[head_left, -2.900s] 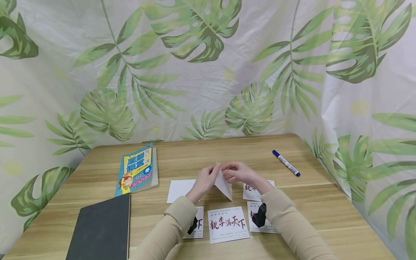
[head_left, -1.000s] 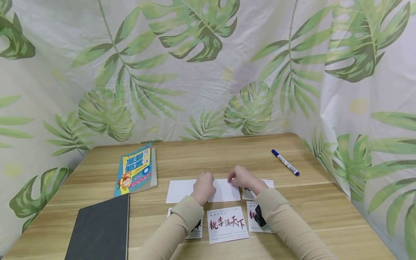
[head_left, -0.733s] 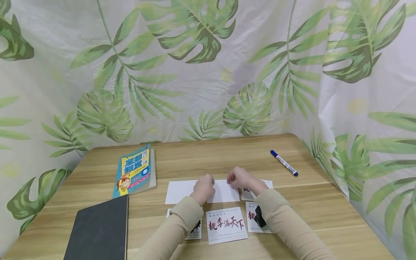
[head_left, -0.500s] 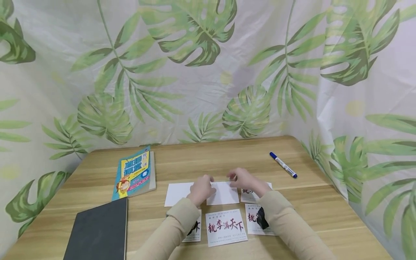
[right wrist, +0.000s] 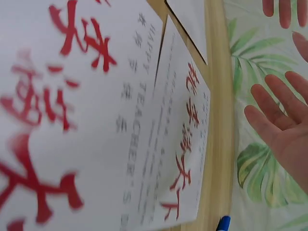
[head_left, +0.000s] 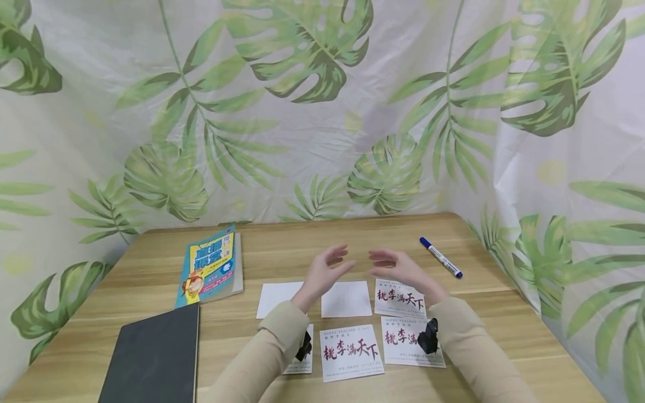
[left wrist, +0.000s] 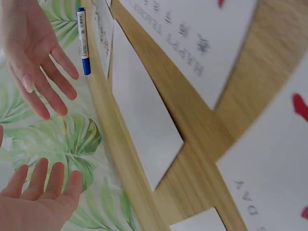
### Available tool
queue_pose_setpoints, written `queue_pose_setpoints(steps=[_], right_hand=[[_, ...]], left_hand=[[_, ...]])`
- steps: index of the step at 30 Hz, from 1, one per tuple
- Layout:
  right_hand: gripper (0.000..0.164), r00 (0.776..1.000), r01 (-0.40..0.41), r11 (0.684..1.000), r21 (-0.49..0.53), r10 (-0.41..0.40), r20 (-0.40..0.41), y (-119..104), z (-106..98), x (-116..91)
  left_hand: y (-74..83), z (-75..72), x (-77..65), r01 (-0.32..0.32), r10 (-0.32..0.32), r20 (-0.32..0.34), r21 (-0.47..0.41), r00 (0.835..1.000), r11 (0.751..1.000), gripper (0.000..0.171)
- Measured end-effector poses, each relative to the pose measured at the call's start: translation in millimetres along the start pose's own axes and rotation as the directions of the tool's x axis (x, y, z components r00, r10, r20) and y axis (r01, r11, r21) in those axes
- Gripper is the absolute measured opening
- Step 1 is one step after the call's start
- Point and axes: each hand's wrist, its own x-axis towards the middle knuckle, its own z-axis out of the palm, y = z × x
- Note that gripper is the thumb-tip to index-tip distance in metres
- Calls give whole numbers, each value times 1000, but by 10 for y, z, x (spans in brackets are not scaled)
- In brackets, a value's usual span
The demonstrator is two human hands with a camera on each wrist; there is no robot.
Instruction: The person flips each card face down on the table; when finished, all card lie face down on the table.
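Head view forward and down, wrist views closer, cards [head_left: 351,361] in all.

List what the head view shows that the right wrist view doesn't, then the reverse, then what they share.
Only the head view: the colourful book, the black notebook and the beige sleeves.

Only the right wrist view: the palm side of the right hand, seen face-on.

Both: parts of each hand, the left hand showing just fingers in the wrist view; printed cards; a blank white card; the table; the leafy backdrop; and the marker, only its blue end in the wrist view.
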Motion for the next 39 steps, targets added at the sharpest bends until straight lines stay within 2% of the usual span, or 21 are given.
queue_pose_setpoints(steps=[4,9,15,17,19,22,24,34,39], right_hand=[[63,999,-15,1000,27,16,-28,60,-154,-133],[64,996,-61,998,22,62,-59,144,-323,-306],[60,991,-102,994,25,104,-79,277,-449,-436],[59,990,-104,994,21,106,-89,336,-476,-466],[59,990,-103,995,14,104,-95,392,-498,-494],[59,991,-94,995,13,95,-98,448,-528,-539],[60,990,-94,995,19,96,-100,470,-545,-568],[61,981,-164,986,11,164,-102,545,-607,-691],[62,977,-186,983,2,185,-105,591,-602,-704]], left_hand=[[35,71,43,-11,12,14,-62,1000,998,53],[28,152,80,11,-5,41,-130,999,991,52],[43,288,115,7,0,59,-128,998,992,50],[118,322,89,9,-1,64,-126,998,992,50],[117,375,92,19,-10,73,-129,997,991,51],[118,456,97,46,-36,94,-107,995,993,51],[45,531,134,53,-44,108,-87,993,995,52],[77,783,118,49,-58,193,52,979,997,54],[85,862,105,79,-107,219,132,970,988,53]])
